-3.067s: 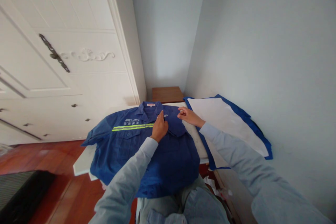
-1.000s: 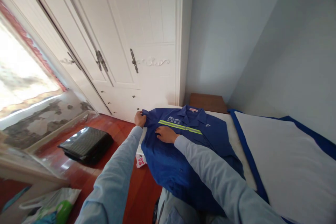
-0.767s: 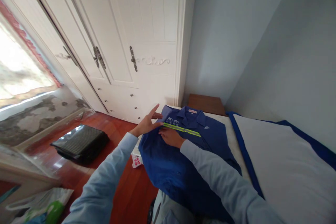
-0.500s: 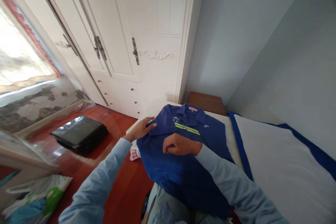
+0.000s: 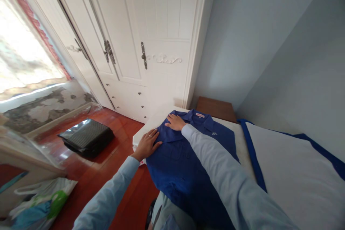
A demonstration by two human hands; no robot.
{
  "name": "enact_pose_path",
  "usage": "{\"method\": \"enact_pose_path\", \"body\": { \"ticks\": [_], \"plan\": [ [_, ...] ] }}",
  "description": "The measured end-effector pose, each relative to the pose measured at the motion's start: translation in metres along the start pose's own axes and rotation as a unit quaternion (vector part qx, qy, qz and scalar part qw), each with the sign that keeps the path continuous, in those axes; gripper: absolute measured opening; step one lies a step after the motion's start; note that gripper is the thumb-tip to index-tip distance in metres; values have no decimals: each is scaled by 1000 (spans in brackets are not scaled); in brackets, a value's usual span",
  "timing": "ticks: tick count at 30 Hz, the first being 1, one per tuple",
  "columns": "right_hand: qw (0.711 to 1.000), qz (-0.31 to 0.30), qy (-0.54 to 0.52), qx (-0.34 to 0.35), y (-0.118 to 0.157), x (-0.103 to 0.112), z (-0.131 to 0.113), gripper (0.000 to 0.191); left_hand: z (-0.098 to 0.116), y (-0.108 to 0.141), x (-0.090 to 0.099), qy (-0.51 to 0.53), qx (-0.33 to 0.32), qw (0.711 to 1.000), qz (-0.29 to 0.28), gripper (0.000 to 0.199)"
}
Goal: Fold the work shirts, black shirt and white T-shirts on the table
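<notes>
A dark blue work jacket [image 5: 172, 167] lies front up, collar at the far end, its lower part hanging over the near edge toward my lap. My left hand [image 5: 147, 144] rests flat on the folded sleeve at the left edge, fingers spread. With fingers stretched out, my right hand [image 5: 175, 122] lies on the jacket's left shoulder area near the collar. The right forearm crosses over the chest and hides the yellow-green stripe. A white label shows inside the collar, and white embroidery is visible on the right side of the chest.
Beneath the jacket is a white tabletop [image 5: 159, 115]. A white wardrobe [image 5: 164, 86] stands behind, beside a brown wooden surface [image 5: 215, 108]. To the right lies a white sheet with blue edges [image 5: 285, 165]. On the red floor are a black case [image 5: 86, 136] and a plastic bag [image 5: 45, 201].
My right hand has moved from above the jacket's middle, fingers curled, up to the shoulder, where it now lies flat. My left hand has flattened onto the sleeve edge. The view has shifted slightly.
</notes>
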State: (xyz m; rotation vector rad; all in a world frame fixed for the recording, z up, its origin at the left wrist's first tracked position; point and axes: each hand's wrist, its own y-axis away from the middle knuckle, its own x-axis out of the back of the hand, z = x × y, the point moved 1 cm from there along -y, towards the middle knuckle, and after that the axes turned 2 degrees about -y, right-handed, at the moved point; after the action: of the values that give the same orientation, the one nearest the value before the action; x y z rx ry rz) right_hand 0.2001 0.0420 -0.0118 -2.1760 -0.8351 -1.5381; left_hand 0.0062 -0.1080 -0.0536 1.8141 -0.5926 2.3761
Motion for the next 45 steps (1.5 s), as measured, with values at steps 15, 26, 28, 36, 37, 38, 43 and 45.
{"method": "enact_pose_path", "body": {
  "ticks": [15, 26, 28, 36, 37, 38, 43, 45],
  "plan": [
    [997, 15, 34, -69, -20, -23, 43, 71, 18, 82, -41, 154, 194, 944, 216, 61],
    [997, 22, 51, -60, -17, -25, 48, 68, 17, 128, -76, 572, 343, 745, 22, 58],
    [997, 22, 52, -60, -17, -26, 49, 68, 10, 137, -65, 573, 350, 740, -37, 54],
    [996, 33, 56, -59, -18, -27, 52, 69, -13, 204, -43, 580, 381, 717, -63, 51],
    [996, 34, 58, -58, -18, -27, 52, 69, -11, 212, -46, 589, 397, 700, -74, 52],
    [996, 35, 59, -58, -19, -27, 52, 69, -9, 219, -49, 601, 405, 684, -79, 53],
    [996, 35, 62, -60, -19, -28, 54, 70, -1, 237, -59, 635, 435, 638, -32, 72],
    [996, 35, 61, -59, -19, -28, 54, 70, -2, 236, -62, 620, 465, 632, -28, 74]
  ]
}}
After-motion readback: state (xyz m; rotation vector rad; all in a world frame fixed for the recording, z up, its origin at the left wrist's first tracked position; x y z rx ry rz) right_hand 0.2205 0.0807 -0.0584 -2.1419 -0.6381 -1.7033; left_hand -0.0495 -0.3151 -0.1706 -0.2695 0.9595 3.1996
